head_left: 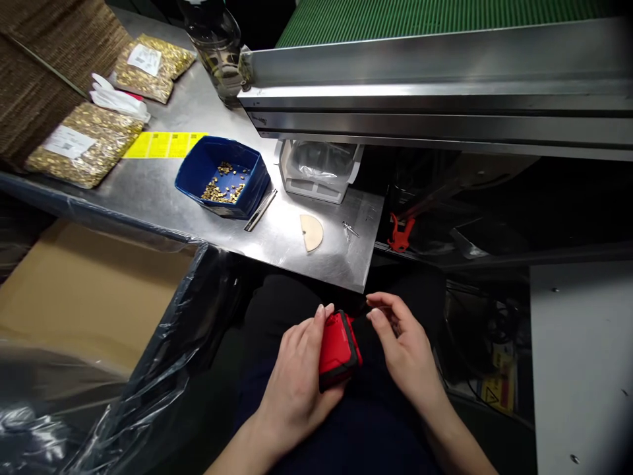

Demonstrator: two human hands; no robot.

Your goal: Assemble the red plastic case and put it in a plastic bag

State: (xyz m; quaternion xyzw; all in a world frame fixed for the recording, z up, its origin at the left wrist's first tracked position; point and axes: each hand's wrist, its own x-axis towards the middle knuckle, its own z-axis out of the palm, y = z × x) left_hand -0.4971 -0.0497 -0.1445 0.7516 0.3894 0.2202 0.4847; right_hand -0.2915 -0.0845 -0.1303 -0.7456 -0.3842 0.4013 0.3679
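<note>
My left hand (297, 379) is closed around a small red object with black edges (339, 346), boxy with rounded corners, held above my lap. I cannot tell its exact kind. Just to the right of it is my right hand (405, 343), thumb and forefinger curled close together as in a pinch. Whatever lies between those fingertips, if anything, is too small to make out. Ahead on the metal bench (341, 264) lie a pale half-round piece (311, 233) with a small notch and a small thin metal item (351, 229).
A blue bin (254, 175) holds small brass-coloured parts, with a slim metal tool (260, 210) beside it. Behind are a whitish bin (316, 188), a bottle (217, 56) and bags of brass parts (89, 142). A metal rail (435, 72) crosses above; an orange clamp (401, 232) sits below it.
</note>
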